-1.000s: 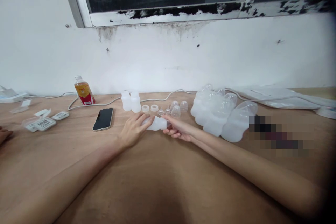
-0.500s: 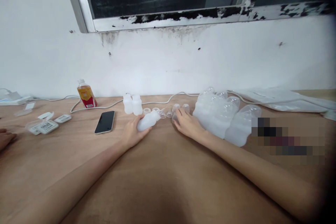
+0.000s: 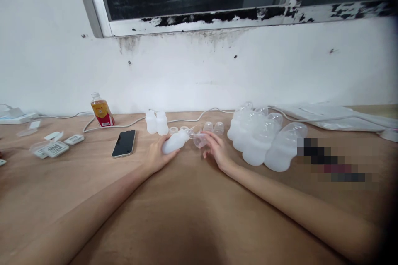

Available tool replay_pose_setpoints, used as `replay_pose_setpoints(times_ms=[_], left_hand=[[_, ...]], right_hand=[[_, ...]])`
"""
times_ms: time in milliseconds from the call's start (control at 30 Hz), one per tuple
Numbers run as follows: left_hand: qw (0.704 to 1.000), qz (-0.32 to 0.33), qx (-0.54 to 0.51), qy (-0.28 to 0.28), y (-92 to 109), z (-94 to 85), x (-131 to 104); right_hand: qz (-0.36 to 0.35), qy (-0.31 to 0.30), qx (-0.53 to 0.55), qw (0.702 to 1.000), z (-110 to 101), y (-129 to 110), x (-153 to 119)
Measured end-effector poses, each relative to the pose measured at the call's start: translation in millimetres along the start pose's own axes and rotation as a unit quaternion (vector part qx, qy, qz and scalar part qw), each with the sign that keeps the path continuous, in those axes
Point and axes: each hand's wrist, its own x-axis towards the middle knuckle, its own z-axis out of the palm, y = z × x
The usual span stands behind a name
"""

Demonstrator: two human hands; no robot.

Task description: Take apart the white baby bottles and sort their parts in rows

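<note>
My left hand (image 3: 157, 156) is wrapped round a frosted white baby bottle (image 3: 173, 143), which lies tilted with its neck toward the right. A clear teat seems to be at the bottle's tip, but its edges are hard to make out. In the fingers of my right hand (image 3: 220, 152) is a clear domed cap (image 3: 200, 140), close to the bottle's tip; I cannot tell if they touch. Behind that hand, clear caps (image 3: 214, 128) stand on the table. Pale rings (image 3: 173, 130) lie behind the held bottle, beside upright frosted bottles (image 3: 156, 122) without caps.
Several capped bottles (image 3: 255, 140) crowd the table to my right, before a plastic bag (image 3: 329, 118). Leftward are a phone (image 3: 124, 143), a drink bottle (image 3: 102, 110) and small labelled cases (image 3: 56, 149). A white cable (image 3: 205, 114) runs along the wall.
My right hand has come left from the standing caps and now has a clear cap in its fingers near the bottle's tip. The other person's hand at the far left has mostly left the view.
</note>
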Motion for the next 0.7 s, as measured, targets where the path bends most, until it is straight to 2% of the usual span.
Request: replay_pose_setpoints(times_ms=[67,200,367,467,533,600,700], left_hand=[[1.0,0.002,0.001,-0.004,0,-0.1,0],[1.0,0.012,0.0,-0.004,1,0.1,0],[1.0,0.021,0.008,-0.006,-1,0.4,1],[0.999,0.032,0.024,-0.018,0,0.3,-1],[0.998,0.046,0.03,-0.041,1,-0.5,-2],[0.996,0.061,0.026,-0.065,3,-2.1,-4],[0.993,0.078,-0.006,-0.093,7,-6.1,-5]], right_hand=[[0.047,0.047,0.102,0.993,-3,3,7],[0.064,0.065,0.163,0.982,-3,5,12],[0.043,0.072,0.157,0.984,-2,7,11],[0.002,0.079,0.134,0.988,-1,5,9],[-0.036,0.056,0.087,0.994,1,2,5],[-0.072,-0.003,0.004,0.997,3,-1,-1],[-0.106,-0.09,-0.107,0.984,5,-4,-7]])
